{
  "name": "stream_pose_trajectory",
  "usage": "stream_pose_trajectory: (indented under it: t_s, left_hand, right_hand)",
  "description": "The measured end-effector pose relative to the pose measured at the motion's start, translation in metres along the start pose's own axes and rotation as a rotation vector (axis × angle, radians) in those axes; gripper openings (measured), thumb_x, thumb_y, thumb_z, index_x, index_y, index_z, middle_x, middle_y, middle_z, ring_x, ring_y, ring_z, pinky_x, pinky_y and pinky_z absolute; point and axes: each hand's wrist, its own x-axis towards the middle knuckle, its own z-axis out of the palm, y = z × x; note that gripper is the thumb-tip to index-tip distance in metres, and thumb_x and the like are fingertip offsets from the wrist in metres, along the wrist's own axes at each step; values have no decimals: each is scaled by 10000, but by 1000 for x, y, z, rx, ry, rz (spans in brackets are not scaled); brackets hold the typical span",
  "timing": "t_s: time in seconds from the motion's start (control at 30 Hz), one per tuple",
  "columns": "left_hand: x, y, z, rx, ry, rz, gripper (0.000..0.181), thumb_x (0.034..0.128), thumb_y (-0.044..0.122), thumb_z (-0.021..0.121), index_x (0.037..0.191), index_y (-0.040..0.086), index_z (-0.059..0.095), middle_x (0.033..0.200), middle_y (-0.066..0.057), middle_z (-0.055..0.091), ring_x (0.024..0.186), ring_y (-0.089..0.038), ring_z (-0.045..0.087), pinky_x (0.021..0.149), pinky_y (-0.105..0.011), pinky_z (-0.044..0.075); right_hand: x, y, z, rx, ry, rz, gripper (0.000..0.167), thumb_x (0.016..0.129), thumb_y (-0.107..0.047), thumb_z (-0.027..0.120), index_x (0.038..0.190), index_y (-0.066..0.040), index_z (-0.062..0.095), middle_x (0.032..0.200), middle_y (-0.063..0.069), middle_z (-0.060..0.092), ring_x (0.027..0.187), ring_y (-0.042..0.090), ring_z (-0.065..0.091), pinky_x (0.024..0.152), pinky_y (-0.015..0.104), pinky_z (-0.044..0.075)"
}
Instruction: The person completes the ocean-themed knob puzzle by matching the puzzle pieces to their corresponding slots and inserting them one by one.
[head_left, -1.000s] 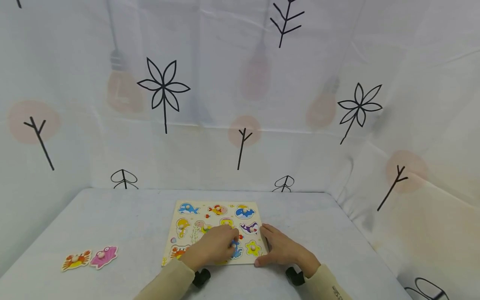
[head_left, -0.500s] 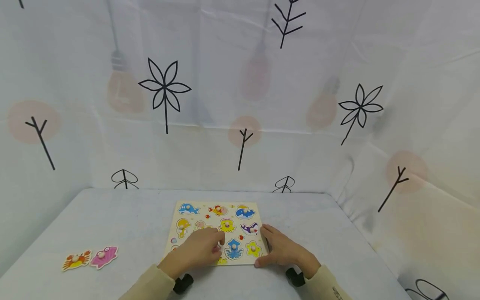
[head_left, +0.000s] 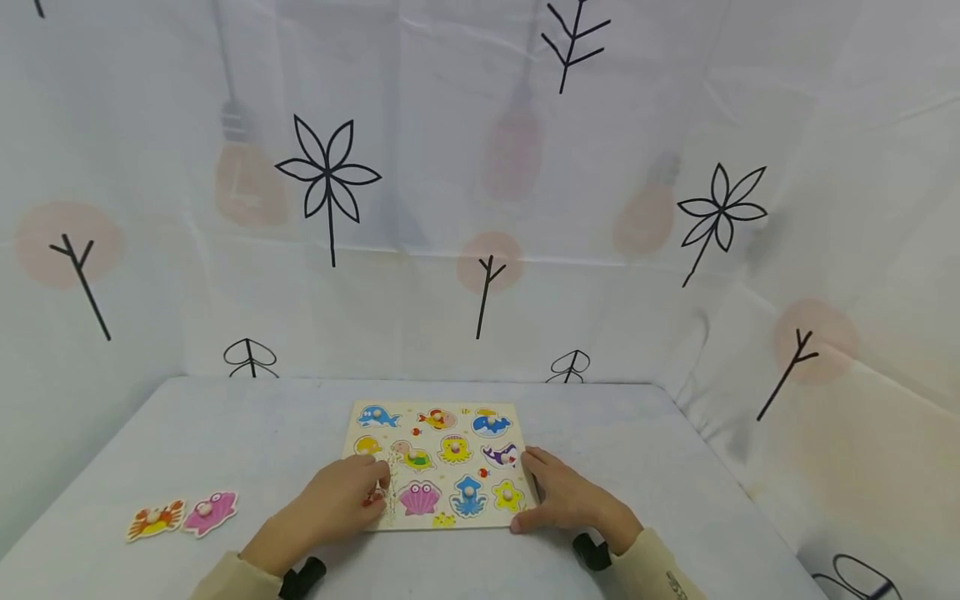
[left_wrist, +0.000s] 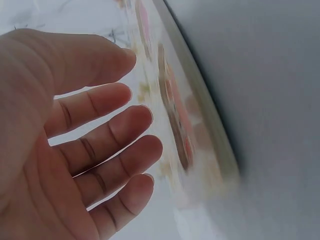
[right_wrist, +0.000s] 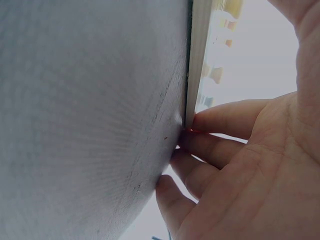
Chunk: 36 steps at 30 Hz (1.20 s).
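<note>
A wooden peg puzzle board [head_left: 452, 475] with sea-animal pictures lies flat on the table. My left hand [head_left: 341, 497] is over its near left corner, partly hiding a red crab picture. In the left wrist view, its relaxed fingers [left_wrist: 132, 155] and thumb are apart, with nothing between them. My right hand [head_left: 566, 493] rests at the board's right edge, thumb by the near right corner. The right wrist view shows fingertips [right_wrist: 202, 120] touching the board's edge and the table. A knobbed crab piece [head_left: 142, 525] and a pink knobbed piece [head_left: 217, 510] lie to the left.
On the board, a blue squid [head_left: 468, 492] and a yellow starfish [head_left: 507, 498] have knobs; no knob shows on the pink shell picture [head_left: 420, 492]. A white cloth with plant drawings [head_left: 405, 317] hangs behind the table [head_left: 247, 442].
My left hand has moved left across the board, from the squid to the near left corner, uncovering the squid and pink shell picture. My right hand has stayed at the right edge.
</note>
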Motion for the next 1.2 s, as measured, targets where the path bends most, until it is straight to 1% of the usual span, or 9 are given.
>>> stream_pose_trajectory:
  t_s: [0.13, 0.23, 0.37, 0.5, 0.67, 0.8, 1.03, 1.2]
  left_hand:
    - [-11, -10, -7, 7, 5, -70, 182, 784, 241, 733, 853, 200, 571, 728, 119, 449, 648, -58, 401, 582, -260, 361]
    - [-18, -16, -12, 17, -24, -141, 174, 778, 249, 732, 850, 215, 577, 721, 126, 441, 649, -68, 400, 584, -259, 360]
    - [-29, -25, -16, 29, -56, -217, 173, 769, 242, 733, 842, 231, 576, 718, 124, 431, 655, -82, 402, 599, -273, 369]
    - [-39, -35, -18, 42, -75, -275, 202, 764, 253, 759, 843, 236, 574, 731, 112, 445, 659, -91, 408, 608, -287, 387]
    - [-51, -51, -25, 67, -70, -305, 206, 762, 225, 766, 857, 215, 583, 747, 87, 476, 665, -107, 426, 608, -305, 401]
    - [-59, -62, -31, 99, -55, -311, 207, 756, 210, 768, 858, 197, 588, 748, 74, 491, 657, -116, 435, 591, -315, 397]
    - [-74, -79, -40, 131, -62, -341, 206, 759, 209, 762, 871, 184, 590, 752, 53, 497, 655, -128, 439, 571, -314, 397]
    - [-82, -91, -45, 150, -19, -327, 192, 756, 181, 745, 863, 171, 586, 752, 47, 492, 663, -127, 442, 568, -322, 393]
  right_hand:
    - [1, 0, 0, 7, -4, 8, 1110, 616, -600, 797, 1472, -69, 331, 1534, 129, 257, 1390, 360, 253, 1068, 578, 243]
    - [1, 0, 1, 17, -7, 8, 1107, 614, -594, 802, 1470, -71, 335, 1533, 129, 258, 1389, 359, 255, 1067, 579, 243]
    - [1, 0, 1, 21, -8, 6, 1099, 618, -586, 805, 1470, -74, 335, 1531, 127, 260, 1386, 356, 260, 1066, 578, 246]
    - [1, 0, 0, 20, -6, 4, 1094, 617, -577, 810, 1466, -71, 341, 1527, 132, 265, 1380, 363, 266, 1060, 585, 250]
    - [1, 2, 2, 16, -5, 15, 1099, 605, -596, 807, 1464, -86, 350, 1525, 120, 273, 1379, 351, 273, 1063, 575, 255]
    - [1, 3, 2, 12, -3, 16, 1105, 599, -605, 804, 1466, -94, 348, 1528, 111, 270, 1383, 342, 270, 1068, 567, 253]
    - [2, 2, 2, 14, -5, 26, 1116, 598, -602, 805, 1473, -91, 337, 1533, 108, 261, 1389, 339, 261, 1070, 570, 247]
    - [2, 1, 1, 21, -8, 13, 1110, 614, -576, 811, 1472, -65, 327, 1531, 128, 258, 1388, 358, 254, 1068, 582, 237]
